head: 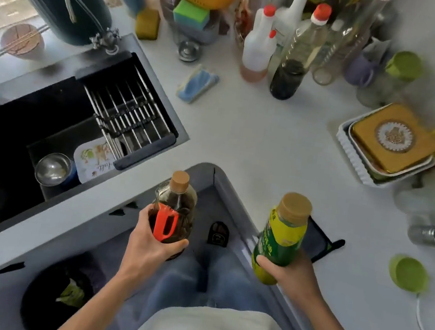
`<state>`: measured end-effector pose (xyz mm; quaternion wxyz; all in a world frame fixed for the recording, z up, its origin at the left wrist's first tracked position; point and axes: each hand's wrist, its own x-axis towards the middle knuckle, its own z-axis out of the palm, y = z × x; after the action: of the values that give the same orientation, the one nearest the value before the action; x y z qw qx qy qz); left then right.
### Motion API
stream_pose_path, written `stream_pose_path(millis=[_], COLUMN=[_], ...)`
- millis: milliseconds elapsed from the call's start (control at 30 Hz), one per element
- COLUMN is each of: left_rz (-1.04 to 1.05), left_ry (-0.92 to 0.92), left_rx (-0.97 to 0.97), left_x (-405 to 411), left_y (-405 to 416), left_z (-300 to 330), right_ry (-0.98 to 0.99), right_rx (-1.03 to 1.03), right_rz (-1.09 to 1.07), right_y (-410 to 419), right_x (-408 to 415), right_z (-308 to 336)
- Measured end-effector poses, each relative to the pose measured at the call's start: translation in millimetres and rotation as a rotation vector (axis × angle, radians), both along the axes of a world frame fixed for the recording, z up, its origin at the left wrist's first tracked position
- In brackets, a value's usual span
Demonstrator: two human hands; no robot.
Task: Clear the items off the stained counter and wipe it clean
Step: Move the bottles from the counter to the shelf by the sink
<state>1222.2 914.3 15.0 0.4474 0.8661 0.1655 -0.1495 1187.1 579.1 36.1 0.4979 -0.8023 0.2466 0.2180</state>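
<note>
From my remote seat I saw the left hand (153,242) wrapped tight around a dark bottle (174,212) with an orange handle, and the right hand (284,270) gripping a yellow-green bottle (280,238), both held upright off the white counter (256,139) at its inner corner. A blue sponge (197,83) lay on the counter near the black sink (54,142), with more bottles (290,54) crowded toward the back.

white counter (256,142), yellow-green bottle (278,237), dark bottle (175,215), blue cloth (198,84)
</note>
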Motion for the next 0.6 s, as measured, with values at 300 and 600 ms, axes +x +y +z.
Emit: stream_pose_path(millis=[300, 600], left_rz=[-0.083, -0.136], left_ry=[-0.135, -0.216], left_rx=[-0.095, -0.138], left_x=[154.1, 278.7], left_y=[-58.0, -105.6], left_z=[26.1, 12.4], right_ry=[-0.217, -0.504], right_rx=[0.035, -0.052], right_rz=[-0.108, -0.220], right_y=[15.3, 20.2], right_x=[136.0, 269.3], right_z=[16.6, 6.6])
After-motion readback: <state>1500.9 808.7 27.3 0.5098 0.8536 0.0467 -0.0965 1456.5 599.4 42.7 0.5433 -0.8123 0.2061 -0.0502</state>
